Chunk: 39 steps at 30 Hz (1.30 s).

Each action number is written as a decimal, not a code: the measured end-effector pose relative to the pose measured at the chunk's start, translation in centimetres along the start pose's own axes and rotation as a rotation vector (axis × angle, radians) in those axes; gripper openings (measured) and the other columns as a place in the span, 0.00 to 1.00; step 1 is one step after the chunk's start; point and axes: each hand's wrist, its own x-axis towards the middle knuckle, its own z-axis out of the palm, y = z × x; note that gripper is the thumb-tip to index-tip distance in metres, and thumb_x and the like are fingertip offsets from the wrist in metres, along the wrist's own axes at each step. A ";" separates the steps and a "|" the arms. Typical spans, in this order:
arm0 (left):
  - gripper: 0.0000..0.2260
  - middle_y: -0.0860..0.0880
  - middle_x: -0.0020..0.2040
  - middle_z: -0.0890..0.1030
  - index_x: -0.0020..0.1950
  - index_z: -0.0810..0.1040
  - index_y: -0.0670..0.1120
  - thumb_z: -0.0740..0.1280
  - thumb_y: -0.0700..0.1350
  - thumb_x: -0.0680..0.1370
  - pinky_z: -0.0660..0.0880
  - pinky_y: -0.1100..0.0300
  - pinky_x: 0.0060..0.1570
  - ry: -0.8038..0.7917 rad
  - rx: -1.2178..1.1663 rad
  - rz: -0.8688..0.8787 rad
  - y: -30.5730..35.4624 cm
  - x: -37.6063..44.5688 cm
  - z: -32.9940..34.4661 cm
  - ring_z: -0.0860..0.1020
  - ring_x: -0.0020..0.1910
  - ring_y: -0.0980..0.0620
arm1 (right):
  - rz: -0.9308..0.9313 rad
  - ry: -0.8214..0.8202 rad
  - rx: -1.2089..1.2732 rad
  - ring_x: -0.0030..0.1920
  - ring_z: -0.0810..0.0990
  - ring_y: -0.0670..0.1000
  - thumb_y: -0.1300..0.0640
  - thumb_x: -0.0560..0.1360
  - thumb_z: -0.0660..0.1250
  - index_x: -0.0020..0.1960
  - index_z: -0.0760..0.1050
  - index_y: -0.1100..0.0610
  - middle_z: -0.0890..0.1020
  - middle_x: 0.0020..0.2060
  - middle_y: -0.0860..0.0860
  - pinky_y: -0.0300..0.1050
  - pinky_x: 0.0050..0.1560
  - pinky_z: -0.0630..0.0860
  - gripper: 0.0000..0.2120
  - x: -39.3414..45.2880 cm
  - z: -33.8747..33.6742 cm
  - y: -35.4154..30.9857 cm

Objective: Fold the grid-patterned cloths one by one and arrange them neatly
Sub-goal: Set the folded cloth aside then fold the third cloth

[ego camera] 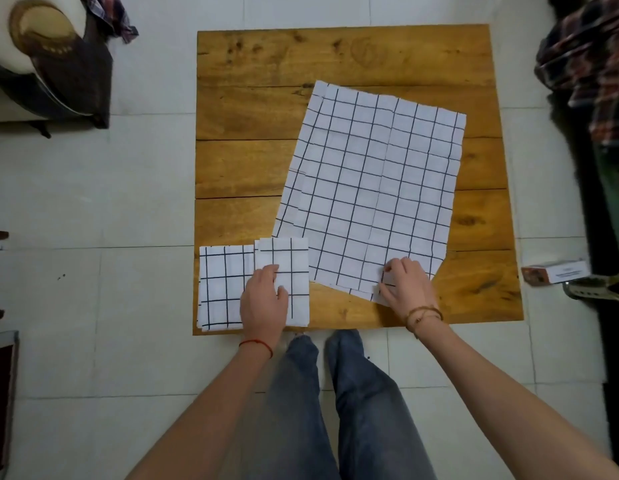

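A stack of unfolded white cloths with a dark grid lies spread over the middle and right of the wooden table. Two folded grid cloths sit at the table's front left: one at the corner, another beside it, slightly overlapping. My left hand rests flat on the second folded cloth, fingers together. My right hand pinches the near corner of the spread cloths at the stack's front edge.
The low table stands on a pale tiled floor. My legs in jeans stand at its front edge. A small box and a shoe lie to the right. Plaid clothing hangs at far right; a chair stands at upper left.
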 end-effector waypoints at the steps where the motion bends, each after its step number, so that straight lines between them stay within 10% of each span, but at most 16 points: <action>1: 0.16 0.49 0.59 0.78 0.65 0.75 0.45 0.66 0.39 0.76 0.75 0.57 0.57 -0.026 0.013 0.032 0.7 0.1 0.4 0.76 0.58 0.50 | -0.014 -0.044 -0.073 0.49 0.72 0.53 0.47 0.71 0.69 0.55 0.71 0.55 0.75 0.48 0.52 0.46 0.49 0.74 0.18 -0.4 0.0 1.0; 9: 0.18 0.51 0.61 0.76 0.66 0.73 0.47 0.65 0.40 0.76 0.69 0.58 0.61 -0.229 0.147 0.265 6.7 -0.4 5.1 0.72 0.60 0.52 | 0.022 -0.003 -0.201 0.47 0.73 0.56 0.64 0.67 0.66 0.51 0.75 0.58 0.76 0.47 0.55 0.48 0.46 0.69 0.13 -1.4 0.9 5.4; 15: 0.24 0.52 0.65 0.71 0.70 0.68 0.51 0.68 0.51 0.74 0.66 0.55 0.65 -0.354 0.183 0.381 11.8 -0.9 7.5 0.67 0.65 0.51 | 0.153 0.237 0.064 0.45 0.72 0.55 0.59 0.71 0.64 0.46 0.73 0.58 0.75 0.44 0.54 0.50 0.45 0.71 0.04 -0.5 -2.8 6.6; 21: 0.17 0.52 0.61 0.75 0.65 0.74 0.52 0.67 0.49 0.75 0.66 0.56 0.60 -0.204 0.198 0.404 18.5 0.4 7.8 0.70 0.61 0.51 | 0.129 0.458 0.284 0.44 0.69 0.52 0.58 0.69 0.60 0.43 0.71 0.57 0.74 0.41 0.53 0.43 0.44 0.63 0.04 0.3 -8.8 8.6; 26: 0.01 0.53 0.45 0.81 0.45 0.80 0.51 0.69 0.46 0.75 0.74 0.52 0.52 -0.143 0.071 0.395 22.2 2.8 3.9 0.78 0.47 0.51 | 0.157 0.525 0.367 0.45 0.66 0.50 0.57 0.70 0.59 0.43 0.72 0.56 0.74 0.41 0.50 0.42 0.45 0.61 0.05 0.9 -14.5 11.1; 39: 0.03 0.58 0.39 0.83 0.45 0.84 0.50 0.71 0.47 0.75 0.77 0.62 0.42 -0.109 -0.010 0.556 28.2 4.7 -14.1 0.80 0.40 0.62 | 0.003 0.377 0.584 0.43 0.77 0.51 0.59 0.75 0.66 0.44 0.77 0.55 0.81 0.41 0.50 0.44 0.47 0.74 0.02 1.6 -29.4 13.0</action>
